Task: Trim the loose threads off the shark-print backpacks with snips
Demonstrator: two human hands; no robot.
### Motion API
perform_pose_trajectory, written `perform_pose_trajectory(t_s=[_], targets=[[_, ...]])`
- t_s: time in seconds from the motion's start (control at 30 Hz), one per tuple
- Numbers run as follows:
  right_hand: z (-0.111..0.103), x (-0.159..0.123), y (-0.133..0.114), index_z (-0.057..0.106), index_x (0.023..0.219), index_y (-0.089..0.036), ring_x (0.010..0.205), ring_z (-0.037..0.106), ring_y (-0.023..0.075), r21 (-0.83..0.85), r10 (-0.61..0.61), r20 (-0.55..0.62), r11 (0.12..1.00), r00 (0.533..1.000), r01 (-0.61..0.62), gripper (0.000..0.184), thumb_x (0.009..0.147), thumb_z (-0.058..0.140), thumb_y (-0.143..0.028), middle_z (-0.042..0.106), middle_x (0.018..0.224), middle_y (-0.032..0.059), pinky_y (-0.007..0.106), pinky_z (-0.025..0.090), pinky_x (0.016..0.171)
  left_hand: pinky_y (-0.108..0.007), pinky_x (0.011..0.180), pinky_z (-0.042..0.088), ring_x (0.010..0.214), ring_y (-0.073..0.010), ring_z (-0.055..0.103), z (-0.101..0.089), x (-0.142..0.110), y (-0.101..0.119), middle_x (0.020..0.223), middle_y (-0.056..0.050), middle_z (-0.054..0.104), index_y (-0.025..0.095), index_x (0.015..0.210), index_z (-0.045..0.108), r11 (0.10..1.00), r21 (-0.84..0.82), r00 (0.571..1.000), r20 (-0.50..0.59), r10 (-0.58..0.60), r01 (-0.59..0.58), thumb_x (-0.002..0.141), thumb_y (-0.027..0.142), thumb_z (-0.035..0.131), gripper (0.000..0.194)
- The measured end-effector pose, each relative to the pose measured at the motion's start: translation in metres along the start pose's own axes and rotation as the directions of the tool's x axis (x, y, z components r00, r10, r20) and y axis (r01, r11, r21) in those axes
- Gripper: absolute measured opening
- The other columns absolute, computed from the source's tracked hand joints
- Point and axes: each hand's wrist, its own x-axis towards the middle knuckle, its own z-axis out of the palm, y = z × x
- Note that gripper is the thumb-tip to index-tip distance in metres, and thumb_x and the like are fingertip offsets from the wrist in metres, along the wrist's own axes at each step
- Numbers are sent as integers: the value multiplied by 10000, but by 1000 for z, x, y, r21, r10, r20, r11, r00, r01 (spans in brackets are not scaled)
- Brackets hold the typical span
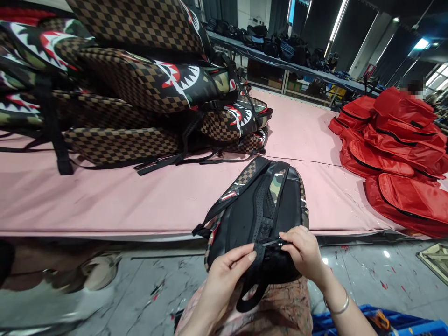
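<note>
A black backpack [241,224] with brown checkered and camouflage trim lies back panel up, partly on the table edge and partly over the lap. Its shoulder straps point away from me and a loop handle [252,298] hangs at the near end. My left hand [233,268] pinches black webbing near that end, thumb against fingers. Close by on the right, my right hand [303,249] is closed around a small dark item [278,242] with a thin grey tip pointing left at the webbing. Its exact kind is too small to tell.
Checkered shark-mouth backpacks [140,84] are piled at the left on the pink-covered table [140,200], straps trailing. Red bags [392,135] are stacked at the right. Below right sits a blue crate [392,322]. Dark bags [259,39] line a far table. Scraps dot the floor.
</note>
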Motion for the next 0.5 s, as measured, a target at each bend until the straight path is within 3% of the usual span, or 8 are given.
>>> perform_pose_trajectory(t_s=[0.13, 0.33, 0.5], targets=[[1, 1, 1, 599, 957, -166, 734, 563, 169, 24, 5, 10, 1000, 1000, -5, 163, 877, 458, -181, 646, 792, 55, 327, 428, 685, -226, 647, 485, 682, -165, 609, 0, 1, -1, 765, -47, 719, 169, 788, 729, 1000, -24, 1000, 2, -17, 17, 473, 362, 799, 376], [-2, 3, 0, 599, 961, -181, 743, 575, 159, 115, 54, 12, 992, 998, -55, 158, 863, 475, -182, 645, 798, 42, 310, 444, 683, -275, 650, 489, 684, -195, 611, 0, 2, 0, 768, -65, 712, 154, 797, 727, 1000, 1, 999, 44, -31, 31, 490, 368, 782, 378], [-3, 3, -3, 599, 966, -174, 758, 565, 163, 51, 40, 36, 998, 999, -42, 157, 864, 480, -178, 653, 830, 52, 319, 435, 708, -264, 687, 473, 742, -200, 600, 2, 1, -2, 772, -54, 708, 168, 792, 733, 999, 30, 995, 102, 23, -26, 550, 361, 747, 310]])
